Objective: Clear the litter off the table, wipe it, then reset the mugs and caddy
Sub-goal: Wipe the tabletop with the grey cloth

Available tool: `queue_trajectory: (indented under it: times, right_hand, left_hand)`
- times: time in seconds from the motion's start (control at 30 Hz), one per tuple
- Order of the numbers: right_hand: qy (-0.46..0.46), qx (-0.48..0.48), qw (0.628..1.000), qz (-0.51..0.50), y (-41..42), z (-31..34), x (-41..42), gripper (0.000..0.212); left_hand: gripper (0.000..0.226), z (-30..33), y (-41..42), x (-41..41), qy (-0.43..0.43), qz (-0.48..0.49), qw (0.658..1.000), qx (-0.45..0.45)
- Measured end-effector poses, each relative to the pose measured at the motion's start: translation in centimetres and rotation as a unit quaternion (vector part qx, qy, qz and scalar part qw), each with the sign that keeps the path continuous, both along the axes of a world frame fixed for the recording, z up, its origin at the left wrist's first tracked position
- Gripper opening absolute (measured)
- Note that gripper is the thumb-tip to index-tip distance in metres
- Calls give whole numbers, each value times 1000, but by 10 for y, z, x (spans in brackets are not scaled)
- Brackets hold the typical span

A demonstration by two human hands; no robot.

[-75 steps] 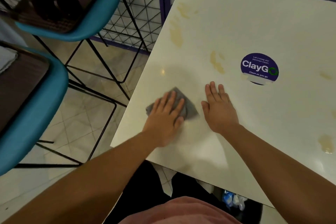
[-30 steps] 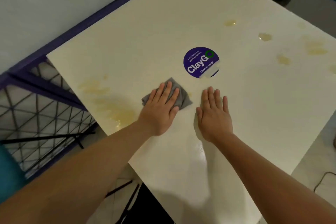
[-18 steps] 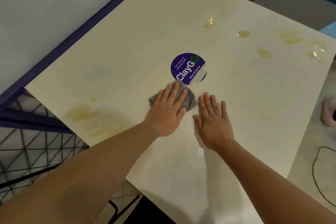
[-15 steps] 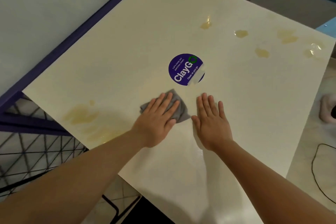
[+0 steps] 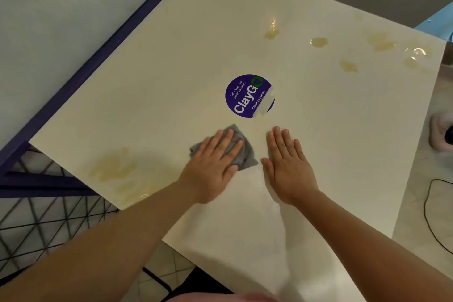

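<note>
The cream square table (image 5: pixel 171 61) fills the view. My left hand (image 5: pixel 213 164) presses flat, fingers straight, on a small grey cloth (image 5: pixel 246 158) just below a round purple ClayGo sticker (image 5: pixel 248 95). My right hand (image 5: pixel 286 164) lies flat on the bare tabletop beside the cloth, fingers straight and together. Yellowish spill patches mark the table: one (image 5: pixel 112 169) near the left edge, several (image 5: pixel 318 41) along the far right side, and a clear wet patch (image 5: pixel 416 52) at the right corner. No mugs or caddy are in view.
A white wall with a purple rail (image 5: pixel 103 49) runs along the table's left side. A black wire grid (image 5: pixel 44 228) stands below the left corner. A black cable (image 5: pixel 431 216) lies on the tiled floor to the right, near a pale pink object (image 5: pixel 441 135).
My left hand has slid the cloth toward the sticker and then back toward me. My right hand stays flat beside it. My view turned from the chairs toward the wall side.
</note>
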State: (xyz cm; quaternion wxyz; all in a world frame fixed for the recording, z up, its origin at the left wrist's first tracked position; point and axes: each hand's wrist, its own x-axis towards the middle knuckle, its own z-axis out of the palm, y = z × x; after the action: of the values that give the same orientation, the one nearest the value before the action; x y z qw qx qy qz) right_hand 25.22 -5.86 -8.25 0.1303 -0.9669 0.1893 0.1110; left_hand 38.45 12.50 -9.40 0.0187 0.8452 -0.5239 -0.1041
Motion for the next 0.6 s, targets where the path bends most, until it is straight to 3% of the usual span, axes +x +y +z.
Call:
queue_trajectory:
  times: [0.23,0.43,0.6]
  right_hand:
    - [7,-9,1000,-5,-1,2,-2,63]
    - [2,-10,1000,-6,0,2,-4,61]
    - [-8,0,1000,-21,1,3,-5,60]
  left_hand:
    - [59,7,-44,24,31,113,992,41]
    - [60,3,9,1,29,-5,1000,1]
    - [68,5,3,43,25,111,992,47]
